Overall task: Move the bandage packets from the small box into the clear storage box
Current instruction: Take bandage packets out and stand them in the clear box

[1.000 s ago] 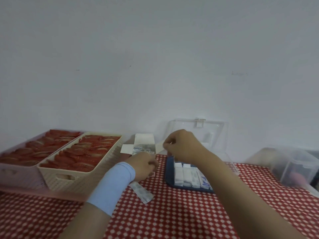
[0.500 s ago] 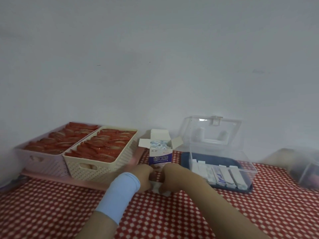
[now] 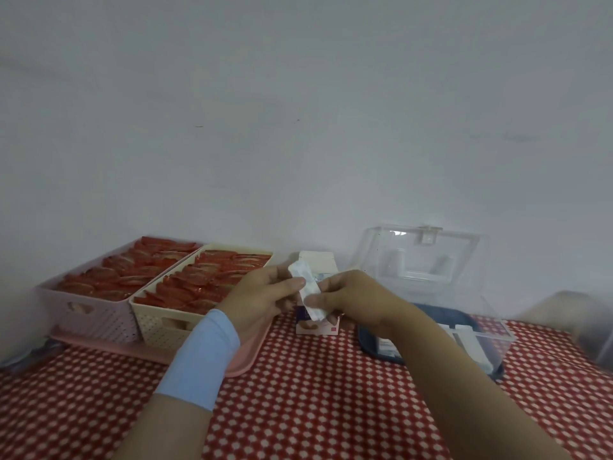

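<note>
A plain pale wall fills the upper part of the view, and below it stands a table (image 3: 315,400) covered with a red cloth dotted in white. At the back, the small box (image 3: 317,260) stands upright with its white top flaps open. A dark band of print runs across its front, but it is mostly hidden behind the hands and too blurred to read. No other writing is legible.

Both hands are raised in front of the small box, holding one white bandage packet (image 3: 311,288) between them above the cloth. The packet is a narrow strip, tilted so its upper end leans left. The left hand (image 3: 262,297), with a light blue wristband (image 3: 202,356), has its fingers curled behind the packet and its thumb pressed across the upper half. The right hand (image 3: 351,300) pinches the lower end between thumb and curled fingers.

Just right of the hands sits the clear storage box (image 3: 494,346), with its clear lid (image 3: 421,257) swung up against the wall. It has a dark blue floor, and several white packets (image 3: 467,340) lie side by side on it, partly hidden by the right forearm.

To the left, a pink basket (image 3: 89,320) and a cream basket (image 3: 156,323) stand touching on a pink tray (image 3: 245,360), both filled with red packets. A blurred clear container (image 3: 574,313) sits at the far right.
</note>
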The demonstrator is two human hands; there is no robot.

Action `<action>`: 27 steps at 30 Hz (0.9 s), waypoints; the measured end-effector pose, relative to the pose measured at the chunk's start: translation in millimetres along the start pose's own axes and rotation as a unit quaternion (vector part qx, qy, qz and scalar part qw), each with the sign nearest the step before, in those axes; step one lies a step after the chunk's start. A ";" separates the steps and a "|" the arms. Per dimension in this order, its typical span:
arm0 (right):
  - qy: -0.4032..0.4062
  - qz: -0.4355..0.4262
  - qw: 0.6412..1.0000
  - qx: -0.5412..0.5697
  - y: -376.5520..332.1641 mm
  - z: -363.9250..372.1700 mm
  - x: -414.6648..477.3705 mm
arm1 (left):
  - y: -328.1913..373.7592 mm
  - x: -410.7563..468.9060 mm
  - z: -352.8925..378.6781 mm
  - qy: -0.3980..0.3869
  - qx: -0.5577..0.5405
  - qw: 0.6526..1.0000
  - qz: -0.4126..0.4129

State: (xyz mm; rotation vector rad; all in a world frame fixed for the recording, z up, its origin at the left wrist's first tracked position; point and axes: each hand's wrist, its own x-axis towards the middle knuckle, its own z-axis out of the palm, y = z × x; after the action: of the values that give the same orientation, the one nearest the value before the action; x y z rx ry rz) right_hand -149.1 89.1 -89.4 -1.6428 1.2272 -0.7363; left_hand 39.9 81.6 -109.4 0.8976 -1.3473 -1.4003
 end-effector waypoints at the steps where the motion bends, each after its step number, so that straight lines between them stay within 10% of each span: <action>1: -0.019 0.008 0.998 0.055 -1.0 -2.2 2.5 | 1.7 1.4 1.3 -0.029 -0.016 0.999 0.000; 9: -0.026 0.031 0.988 0.150 -9.7 -18.9 18.9 | 10.2 29.2 10.2 -0.011 -0.049 0.998 0.030; 14: 0.174 -0.035 0.976 -0.123 -5.1 -30.6 32.3 | 6.2 45.2 -5.1 0.089 -0.055 0.993 0.061; 27: 0.157 -0.046 0.871 -0.463 -2.9 -5.1 86.7 | -0.3 62.2 -28.7 0.186 0.018 0.980 0.065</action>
State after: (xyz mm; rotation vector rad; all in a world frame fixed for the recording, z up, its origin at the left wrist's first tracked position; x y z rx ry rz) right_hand -124.4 5.8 -90.1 -2.4239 1.9328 -0.4898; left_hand 50.5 14.0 -106.5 1.0193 -1.1244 -1.0486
